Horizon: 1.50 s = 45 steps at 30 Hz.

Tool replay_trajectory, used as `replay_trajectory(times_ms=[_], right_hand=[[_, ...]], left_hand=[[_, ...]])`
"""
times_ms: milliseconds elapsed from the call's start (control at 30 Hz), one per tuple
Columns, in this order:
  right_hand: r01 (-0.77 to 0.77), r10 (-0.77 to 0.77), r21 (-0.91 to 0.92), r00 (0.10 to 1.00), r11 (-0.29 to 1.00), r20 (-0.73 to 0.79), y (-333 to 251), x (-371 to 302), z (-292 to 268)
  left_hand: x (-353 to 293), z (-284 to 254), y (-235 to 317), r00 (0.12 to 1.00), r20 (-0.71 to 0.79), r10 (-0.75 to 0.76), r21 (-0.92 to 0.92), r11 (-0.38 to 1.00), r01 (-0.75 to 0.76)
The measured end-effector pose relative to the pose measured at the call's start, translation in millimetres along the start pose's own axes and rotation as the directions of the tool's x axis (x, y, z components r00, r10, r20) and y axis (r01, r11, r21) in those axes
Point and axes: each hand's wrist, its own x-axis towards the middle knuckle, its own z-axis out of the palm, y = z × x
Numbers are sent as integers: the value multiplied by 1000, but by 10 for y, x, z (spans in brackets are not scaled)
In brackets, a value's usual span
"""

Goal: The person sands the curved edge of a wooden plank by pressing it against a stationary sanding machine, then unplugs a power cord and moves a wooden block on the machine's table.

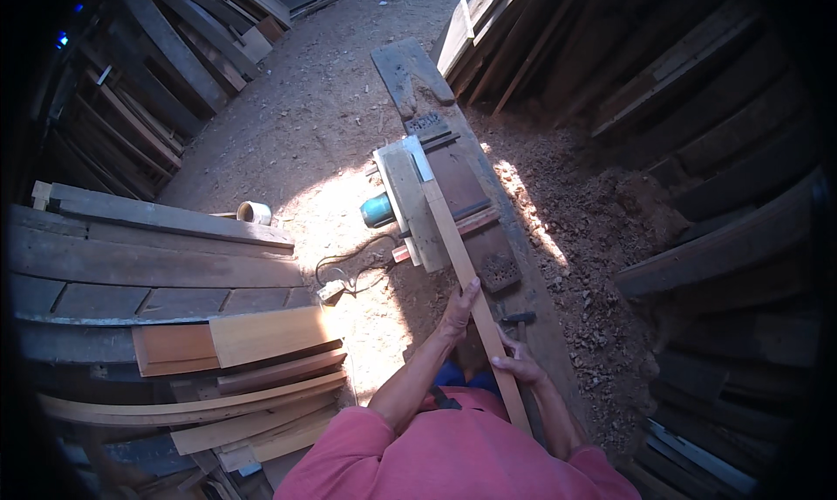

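A long, narrow wooden board [475,295] slants from my body to the far end of a wooden fixture [408,195] on the workbench. My left hand [460,309] grips the board's left edge about midway. Closer to my body, my right hand [520,362] holds its right edge, thumb on top. The board's far end lies along the fixture, beside a pale metal strip [421,160]. A green, rounded power-tool housing [377,210] sticks out of the fixture's left side. My near forearms leave the board's lower end partly in view against my red shirt.
The narrow workbench [540,343] carries a hammer [520,318] and a dark perforated block [500,273]. A black cord [336,260] runs along the floor. Stacked boards [166,251] stand left, more planks [697,177] lean right. Wood shavings [602,238] cover the floor. A pale cup-like container [254,212] sits left.
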Motion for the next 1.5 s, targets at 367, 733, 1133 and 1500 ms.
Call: replay_trajectory(times_ms=[367,733,1133,1500], right_hand=[[-17,17,28,1000,999,-5,-29,52,11],[21,-21,0,1000,1000,0,100,-336,-70],[-469,202,-473,836,746,-510,-133,-1193,-407],[-68,62,376,998,924,28,577,-1191,-416]], left_hand=[[-25,27,158,1000,4,-26,9,1000,26],[-241,-40,-202,987,81,-140,-166,974,152],[-844,601,-345,985,132,-115,277,958,74],[-1016,1339,685,692,369,620,228,661,-715]])
